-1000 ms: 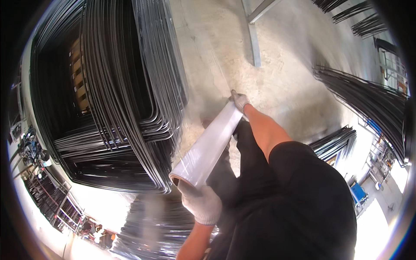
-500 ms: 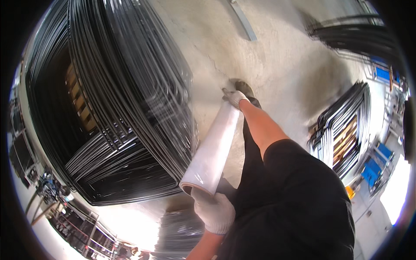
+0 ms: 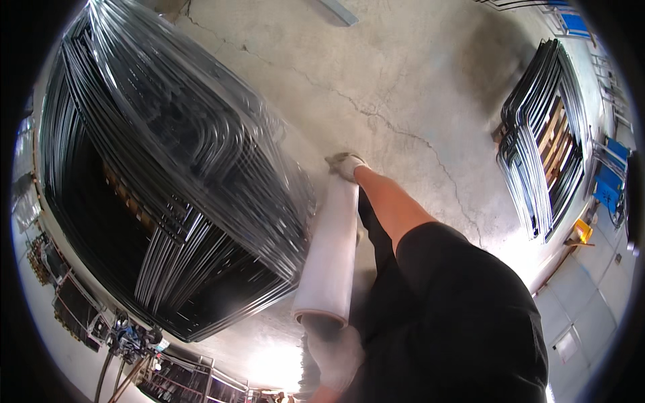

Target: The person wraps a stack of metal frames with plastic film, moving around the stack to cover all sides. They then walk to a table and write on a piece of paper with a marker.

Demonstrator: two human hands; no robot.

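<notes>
I hold a long roll of clear stretch film (image 3: 330, 252) between both gloved hands, lengthwise away from me. My left hand (image 3: 334, 359) is at the near end, its fingers partly hidden in or behind the open cardboard core (image 3: 321, 317). My right hand (image 3: 347, 166), at the end of an outstretched bare forearm, grips the far end. Just left of the roll stands a large stack of black bent tubing frames (image 3: 181, 168). Clear film (image 3: 265, 144) covers the stack's right and far side and reaches close to the roll.
A smaller stack of similar frames (image 3: 531, 148) sits around wooden slats at the right. A flat metal bar (image 3: 336, 12) lies on the cracked concrete floor (image 3: 403, 87) at the top. Machinery (image 3: 131, 339) stands lower left; a yellow object (image 3: 582, 232) and blue equipment (image 3: 610, 181) are far right.
My view has turned and shifted along the large stack. The roll now lies more nearly straight away from me, still between both hands, and its near end sits slightly lower in view.
</notes>
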